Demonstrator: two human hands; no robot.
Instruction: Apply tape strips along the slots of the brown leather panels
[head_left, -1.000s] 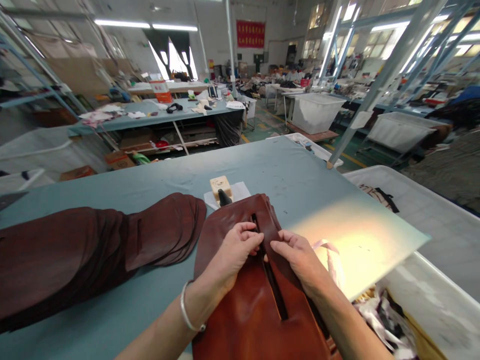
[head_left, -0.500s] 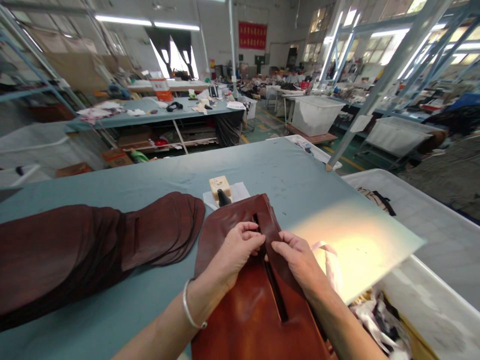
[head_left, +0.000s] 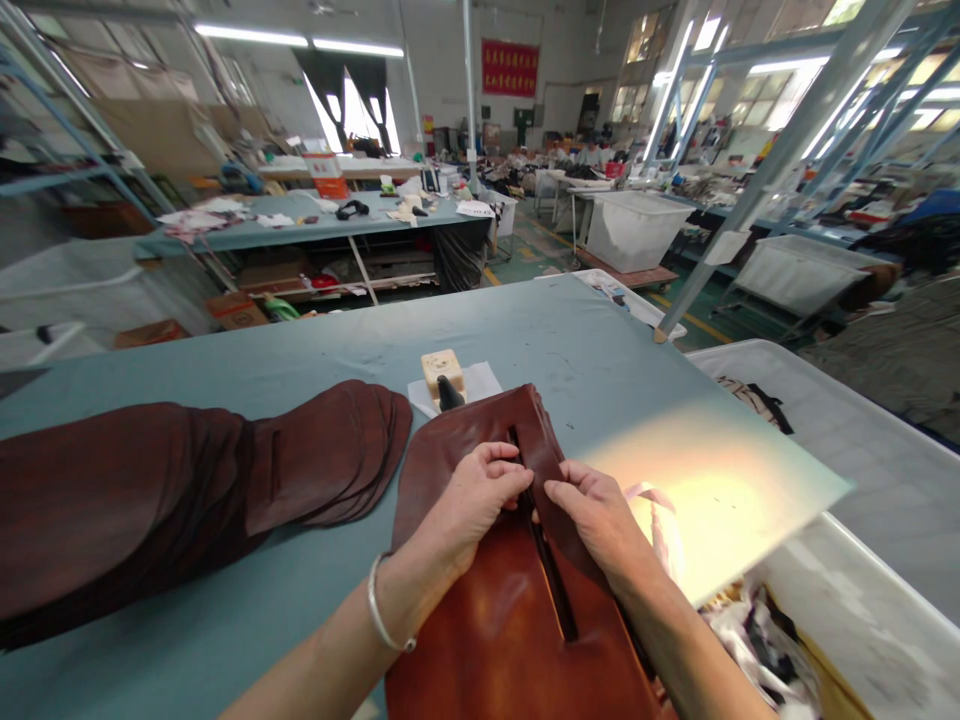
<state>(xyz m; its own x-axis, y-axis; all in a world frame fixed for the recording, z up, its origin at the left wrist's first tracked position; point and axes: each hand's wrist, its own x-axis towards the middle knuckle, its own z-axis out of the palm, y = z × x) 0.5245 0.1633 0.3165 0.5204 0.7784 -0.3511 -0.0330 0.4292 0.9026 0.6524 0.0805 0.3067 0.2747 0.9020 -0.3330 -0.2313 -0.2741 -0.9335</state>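
A shiny reddish-brown leather panel (head_left: 495, 620) with a long dark slot down its middle lies in front of me on the teal table (head_left: 315, 360). My left hand (head_left: 472, 500), with a silver bangle on the wrist, has its fingers curled and pinching the leather at the slot's left edge. My right hand (head_left: 596, 520) is closed on the slot's right edge, folding the leather there. Both hands meet near the upper part of the slot.
A fanned stack of dark brown leather pieces (head_left: 187, 480) covers the table's left side. A small cream block with a black tool (head_left: 442, 378) sits on white paper just beyond the panel. White bins (head_left: 885, 470) with scraps stand at the right.
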